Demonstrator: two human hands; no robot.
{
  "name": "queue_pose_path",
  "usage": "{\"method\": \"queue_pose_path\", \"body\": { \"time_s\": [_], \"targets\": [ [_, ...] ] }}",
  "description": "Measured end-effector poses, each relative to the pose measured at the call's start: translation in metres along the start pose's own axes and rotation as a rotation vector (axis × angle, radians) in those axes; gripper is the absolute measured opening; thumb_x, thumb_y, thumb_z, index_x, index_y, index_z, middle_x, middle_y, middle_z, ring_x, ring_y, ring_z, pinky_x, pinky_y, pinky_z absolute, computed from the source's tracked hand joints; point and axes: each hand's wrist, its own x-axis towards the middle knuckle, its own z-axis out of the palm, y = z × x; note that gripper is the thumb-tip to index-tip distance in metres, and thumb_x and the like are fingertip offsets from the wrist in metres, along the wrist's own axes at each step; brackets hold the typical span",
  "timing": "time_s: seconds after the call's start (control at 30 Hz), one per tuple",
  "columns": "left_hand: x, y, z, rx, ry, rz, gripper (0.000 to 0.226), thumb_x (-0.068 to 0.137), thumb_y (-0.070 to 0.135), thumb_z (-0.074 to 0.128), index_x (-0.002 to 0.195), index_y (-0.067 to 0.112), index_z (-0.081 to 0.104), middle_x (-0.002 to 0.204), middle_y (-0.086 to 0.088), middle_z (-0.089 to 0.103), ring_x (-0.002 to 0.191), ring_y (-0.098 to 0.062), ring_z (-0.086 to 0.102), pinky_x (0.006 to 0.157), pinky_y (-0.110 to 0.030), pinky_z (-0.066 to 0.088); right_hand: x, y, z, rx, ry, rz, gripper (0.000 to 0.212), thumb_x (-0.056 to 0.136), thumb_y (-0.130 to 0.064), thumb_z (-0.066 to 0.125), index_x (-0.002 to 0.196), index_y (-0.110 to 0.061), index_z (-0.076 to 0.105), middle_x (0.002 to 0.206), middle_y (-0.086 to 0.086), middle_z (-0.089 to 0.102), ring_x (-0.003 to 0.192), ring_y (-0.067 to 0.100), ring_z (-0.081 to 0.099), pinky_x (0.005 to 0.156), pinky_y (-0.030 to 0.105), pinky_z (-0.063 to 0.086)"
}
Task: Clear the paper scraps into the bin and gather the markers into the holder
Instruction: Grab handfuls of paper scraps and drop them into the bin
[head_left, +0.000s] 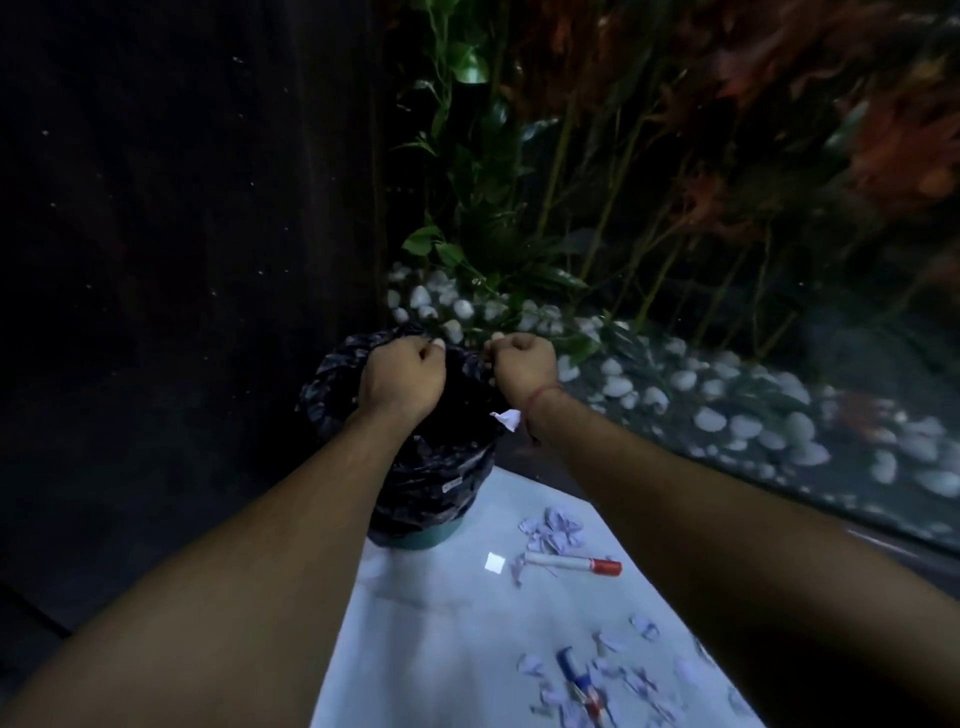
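A green bin (422, 538) lined with a dark plastic bag (436, 467) stands at the table's far left corner. My left hand (402, 376) and my right hand (524, 361) are both fisted over the bin's mouth, each pinching the bag's edge. A white paper scrap (508, 418) hangs at the bag's rim just below my right wrist. On the white table (415, 623) lie a red-capped marker (574, 564), a blue marker (576, 680) and several pale paper scraps (553, 530). No marker holder is in view.
A small white square scrap (494, 563) lies near the bin. Behind the table runs a bed of white pebbles (727, 415) with green and red plants (519, 208). A dark wall (182, 208) fills the left side.
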Motion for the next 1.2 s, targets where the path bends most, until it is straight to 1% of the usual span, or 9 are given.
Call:
{"method": "queue_pose_path", "body": {
  "time_s": [0.13, 0.33, 0.57, 0.7, 0.77, 0.83, 0.93, 1.0, 1.2],
  "targets": [
    [-0.017, 0.016, 0.002, -0.179, -0.033, 0.06, 0.049, 0.093, 0.044, 0.048, 0.07, 0.005, 0.068, 0.067, -0.012, 0.068, 0.063, -0.026, 0.063, 0.062, -0.037, 0.051, -0.015, -0.01, -0.006, 0.009, 0.189, 0.085, 0.032, 0.098, -0.026, 0.05, 0.101, -0.002, 0.07, 0.103, 0.018, 0.069, 0.089, 0.032, 0.061, 0.071, 0.031, 0.042],
    [-0.028, 0.036, -0.036, -0.488, -0.521, -0.158, 0.061, 0.083, 0.065, 0.054, 0.089, 0.005, 0.068, 0.073, -0.013, 0.071, 0.05, -0.022, 0.06, 0.048, -0.024, 0.042, -0.014, -0.027, -0.002, 0.033, 0.38, 0.195, 0.038, 0.101, -0.025, 0.04, 0.105, 0.003, 0.065, 0.105, 0.02, 0.068, 0.093, 0.036, 0.063, 0.067, 0.034, 0.041],
    [-0.032, 0.028, -0.052, -0.634, -0.543, -0.142, 0.009, 0.089, 0.008, 0.065, 0.092, -0.001, 0.066, 0.076, -0.013, 0.066, 0.055, -0.013, 0.062, 0.049, -0.022, 0.052, -0.007, -0.039, 0.011, 0.092, 0.442, 0.166, 0.035, 0.1, -0.025, 0.043, 0.104, 0.002, 0.065, 0.104, 0.018, 0.069, 0.092, 0.037, 0.064, 0.066, 0.033, 0.041],
    [-0.019, 0.007, -0.046, -0.243, -0.297, -0.047, 0.009, 0.087, 0.009, 0.064, 0.09, 0.009, 0.073, 0.085, -0.01, 0.072, 0.068, -0.019, 0.066, 0.059, -0.024, 0.054, -0.012, -0.033, 0.008, -0.001, 0.342, 0.121, 0.034, 0.101, -0.022, 0.043, 0.113, 0.005, 0.06, 0.106, 0.016, 0.063, 0.107, 0.038, 0.06, 0.072, 0.034, 0.04],
    [-0.019, -0.001, -0.043, -0.068, -0.348, 0.002, 0.024, 0.084, 0.012, 0.069, 0.107, 0.011, 0.071, 0.109, -0.009, 0.071, 0.094, -0.021, 0.066, 0.081, -0.026, 0.053, -0.013, -0.023, 0.003, -0.044, 0.242, 0.084, 0.03, 0.098, -0.022, 0.048, 0.105, 0.002, 0.065, 0.106, 0.019, 0.065, 0.102, 0.037, 0.06, 0.077, 0.033, 0.043],
    [-0.022, -0.002, -0.039, 0.038, -0.412, 0.001, 0.044, 0.081, 0.019, 0.075, 0.123, 0.013, 0.063, 0.121, -0.006, 0.066, 0.099, -0.017, 0.063, 0.082, -0.023, 0.05, -0.017, -0.013, -0.005, -0.059, 0.133, 0.044, 0.021, 0.095, -0.02, 0.052, 0.09, -0.005, 0.066, 0.091, 0.017, 0.064, 0.086, 0.032, 0.058, 0.074, 0.031, 0.042],
    [-0.029, 0.01, -0.032, 0.147, -0.326, 0.105, 0.021, 0.088, 0.033, 0.066, 0.091, 0.014, 0.073, 0.092, -0.008, 0.073, 0.078, -0.02, 0.066, 0.068, -0.032, 0.056, -0.025, 0.009, -0.027, -0.031, 0.046, 0.017, 0.014, 0.09, -0.013, 0.054, 0.089, -0.007, 0.067, 0.088, 0.015, 0.067, 0.086, 0.032, 0.063, 0.078, 0.04, 0.051],
    [-0.041, 0.021, -0.024, 0.2, -0.251, 0.208, 0.041, 0.092, 0.042, 0.057, 0.07, 0.009, 0.068, 0.063, -0.008, 0.064, 0.06, -0.025, 0.06, 0.053, -0.031, 0.047, -0.04, 0.031, -0.056, -0.056, -0.004, -0.054, 0.019, 0.088, -0.006, 0.055, 0.073, -0.01, 0.065, 0.075, 0.01, 0.066, 0.074, 0.024, 0.063, 0.071, 0.036, 0.051],
    [-0.096, 0.06, 0.021, 0.364, -0.287, 0.778, 0.01, 0.084, 0.024, 0.065, 0.09, 0.017, 0.069, 0.093, -0.004, 0.065, 0.097, -0.028, 0.055, 0.08, -0.04, 0.048, -0.096, 0.121, -0.169, -0.486, -0.153, -0.125, 0.026, 0.091, -0.012, 0.058, 0.065, -0.016, 0.062, 0.065, -0.002, 0.065, 0.059, 0.002, 0.057, 0.062, 0.019, 0.043]
  ]
}}
